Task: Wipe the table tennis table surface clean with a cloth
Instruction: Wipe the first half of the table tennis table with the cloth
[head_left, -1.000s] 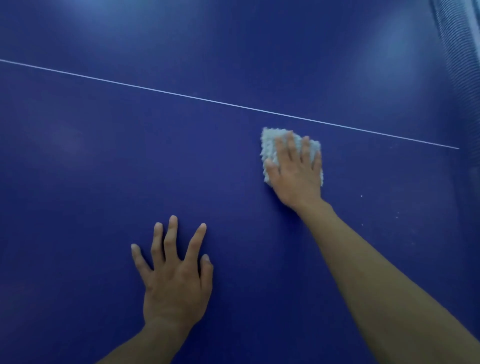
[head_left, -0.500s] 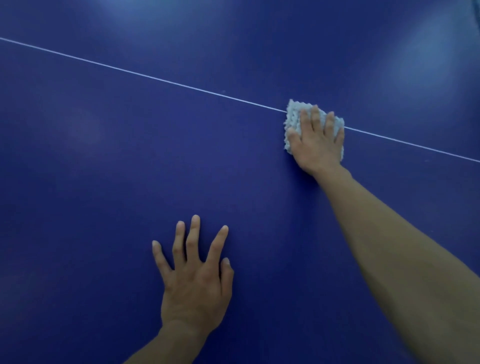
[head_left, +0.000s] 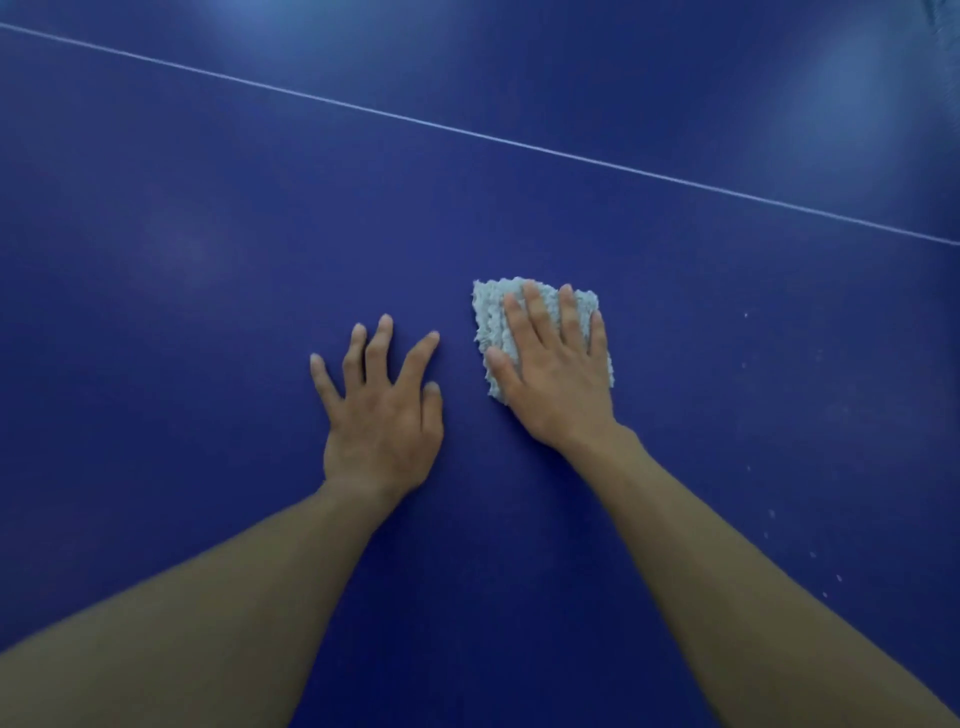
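Observation:
The dark blue table tennis table (head_left: 182, 322) fills the view. A folded pale grey fluffy cloth (head_left: 491, 322) lies flat on it near the middle. My right hand (head_left: 558, 374) presses down on the cloth with straight, spread fingers, covering most of it. Just to its left, my left hand (head_left: 382, 415) rests flat on the bare table with fingers spread, a small gap away from the cloth.
A thin white line (head_left: 519, 143) runs across the table from upper left to right, beyond both hands. Small pale specks (head_left: 769, 514) dot the surface to the right of my right forearm.
My right hand has pulled the cloth back from the white line toward me, ending beside my left hand. The view has shifted, so both forearms show more.

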